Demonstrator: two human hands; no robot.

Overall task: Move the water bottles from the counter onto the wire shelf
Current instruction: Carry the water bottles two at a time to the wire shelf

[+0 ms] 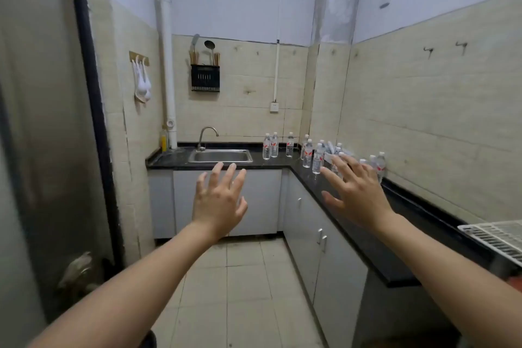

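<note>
- A person's left hand and right hand hung in mid-air, fingers spread wide and holding nothing.
- Water bottles stood upright on the black counter, most clustered just beyond the right fingertips, some partly hidden behind them.
- Three more bottles stood farther back, between the two hands' fingertips.
- The sink lay beyond the left fingertips.
- The white wire shelf sat well behind the right fingers.

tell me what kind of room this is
A small kitchen, probably domestic: a steel sink with a faucet set in a black L-shaped counter, white cabinets beneath, and a wall-mounted utensil rack.
</note>
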